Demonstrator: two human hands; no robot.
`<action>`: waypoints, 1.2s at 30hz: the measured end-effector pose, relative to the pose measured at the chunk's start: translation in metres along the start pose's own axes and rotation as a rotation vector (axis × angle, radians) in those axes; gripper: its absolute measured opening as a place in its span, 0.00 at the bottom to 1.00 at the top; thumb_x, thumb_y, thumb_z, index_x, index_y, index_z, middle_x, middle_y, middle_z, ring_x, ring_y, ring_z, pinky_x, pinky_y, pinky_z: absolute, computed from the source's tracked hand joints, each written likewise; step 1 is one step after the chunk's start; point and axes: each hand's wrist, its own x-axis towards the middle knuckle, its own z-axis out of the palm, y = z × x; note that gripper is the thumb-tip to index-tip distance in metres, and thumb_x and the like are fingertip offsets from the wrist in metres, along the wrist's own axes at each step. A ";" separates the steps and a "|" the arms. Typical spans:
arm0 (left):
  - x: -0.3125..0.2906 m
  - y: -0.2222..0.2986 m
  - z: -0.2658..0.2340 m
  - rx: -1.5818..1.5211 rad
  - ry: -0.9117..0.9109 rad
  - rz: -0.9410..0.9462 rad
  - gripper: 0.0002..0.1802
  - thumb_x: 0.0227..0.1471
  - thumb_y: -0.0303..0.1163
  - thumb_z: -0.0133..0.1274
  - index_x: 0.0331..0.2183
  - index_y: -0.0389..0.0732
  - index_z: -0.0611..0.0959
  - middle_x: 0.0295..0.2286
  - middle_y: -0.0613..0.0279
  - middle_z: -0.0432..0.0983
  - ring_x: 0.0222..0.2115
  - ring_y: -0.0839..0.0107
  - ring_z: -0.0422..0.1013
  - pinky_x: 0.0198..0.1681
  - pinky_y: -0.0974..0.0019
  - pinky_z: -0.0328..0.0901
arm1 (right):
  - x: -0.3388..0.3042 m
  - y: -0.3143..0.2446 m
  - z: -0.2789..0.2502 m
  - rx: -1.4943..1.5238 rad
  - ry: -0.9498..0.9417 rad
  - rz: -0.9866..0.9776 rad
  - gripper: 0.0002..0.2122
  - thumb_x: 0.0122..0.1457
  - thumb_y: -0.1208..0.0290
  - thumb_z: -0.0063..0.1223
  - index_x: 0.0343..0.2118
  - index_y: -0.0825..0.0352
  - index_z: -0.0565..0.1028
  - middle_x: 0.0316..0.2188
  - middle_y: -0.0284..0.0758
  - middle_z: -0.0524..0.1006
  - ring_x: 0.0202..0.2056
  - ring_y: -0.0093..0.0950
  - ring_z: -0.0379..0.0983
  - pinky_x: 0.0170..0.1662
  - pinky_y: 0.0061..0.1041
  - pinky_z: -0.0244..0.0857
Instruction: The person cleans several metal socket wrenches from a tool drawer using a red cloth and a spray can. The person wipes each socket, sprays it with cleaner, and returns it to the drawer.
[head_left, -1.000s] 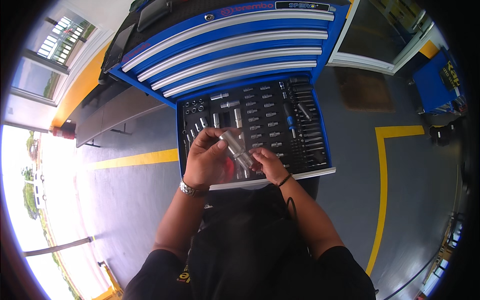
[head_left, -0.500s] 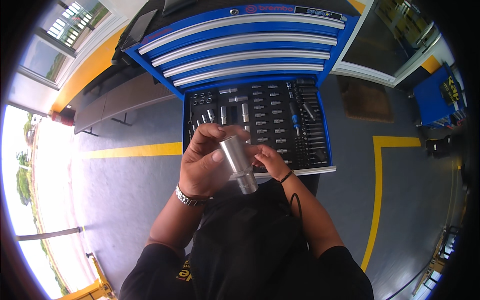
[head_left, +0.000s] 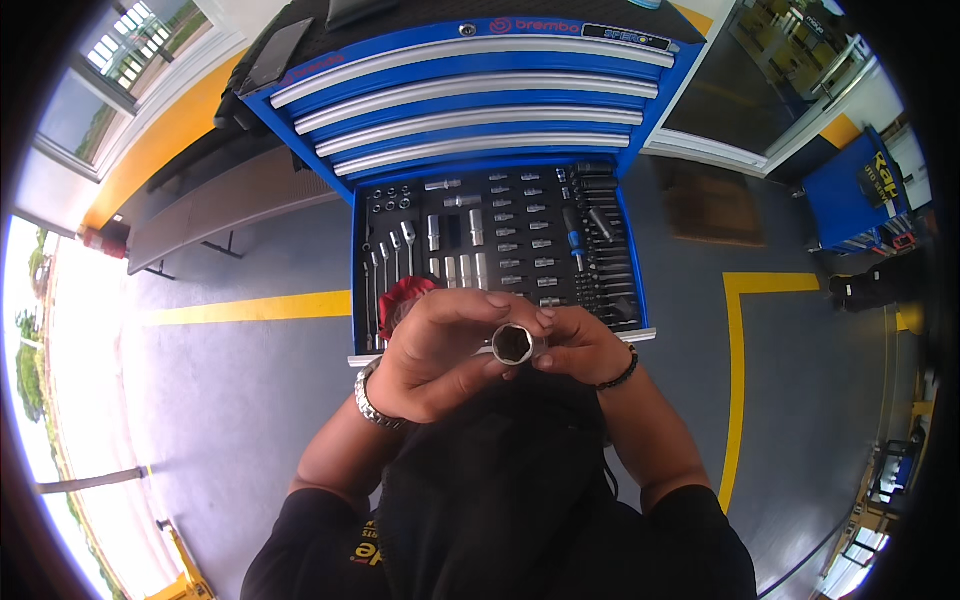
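A silver deep socket (head_left: 513, 345) is turned end-on toward me, so its hollow, many-sided opening shows. My left hand (head_left: 440, 352) grips it from the left, thumb below and fingers above. From the right, my right hand (head_left: 585, 345) pinches the socket's side with thumb and fingertips. Both hands are in front of the near edge of an open tool drawer (head_left: 641, 334). Beside my left hand, a crumpled red cloth (head_left: 402, 296) lies over the drawer's tools, partly hidden by that hand.
The drawer's black foam tray holds rows of small sockets (head_left: 507, 246), wrenches (head_left: 393, 248) and a blue-and-black screwdriver (head_left: 574, 240). Behind it rises a blue tool cabinet (head_left: 470, 85). A bench (head_left: 215, 215) stands at left; a blue cart (head_left: 850, 210) is at far right.
The socket has turned from lying slantwise to pointing its open end at me. My right hand has come up to it. The red cloth now shows in the drawer.
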 end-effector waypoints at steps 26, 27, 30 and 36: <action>-0.023 0.012 -0.017 0.098 0.171 0.006 0.30 0.50 0.12 0.55 0.55 0.37 0.69 0.49 0.44 0.73 0.55 0.54 0.69 0.58 0.50 0.63 | 0.006 -0.051 0.060 -0.843 0.367 -0.314 0.15 0.56 0.73 0.63 0.44 0.71 0.76 0.33 0.40 0.81 0.33 0.27 0.80 0.38 0.23 0.71; -0.025 0.013 -0.018 0.156 0.157 -0.010 0.30 0.49 0.13 0.56 0.54 0.36 0.70 0.49 0.44 0.74 0.54 0.54 0.69 0.58 0.51 0.64 | 0.007 -0.053 0.060 -0.909 0.363 -0.351 0.15 0.55 0.73 0.63 0.44 0.71 0.75 0.34 0.40 0.81 0.33 0.28 0.80 0.38 0.23 0.71; -0.025 0.013 -0.019 0.253 0.123 -0.012 0.30 0.48 0.15 0.59 0.54 0.36 0.72 0.48 0.45 0.75 0.53 0.56 0.71 0.56 0.54 0.66 | 0.007 -0.054 0.058 -0.962 0.346 -0.382 0.16 0.54 0.73 0.64 0.44 0.71 0.75 0.35 0.41 0.81 0.33 0.28 0.80 0.38 0.24 0.71; -0.021 0.002 -0.017 0.460 0.142 -0.032 0.32 0.46 0.17 0.63 0.53 0.35 0.72 0.46 0.49 0.76 0.49 0.60 0.74 0.52 0.60 0.68 | 0.006 -0.029 0.040 -0.500 0.387 -0.222 0.14 0.56 0.74 0.63 0.44 0.71 0.75 0.34 0.34 0.80 0.33 0.25 0.78 0.41 0.23 0.70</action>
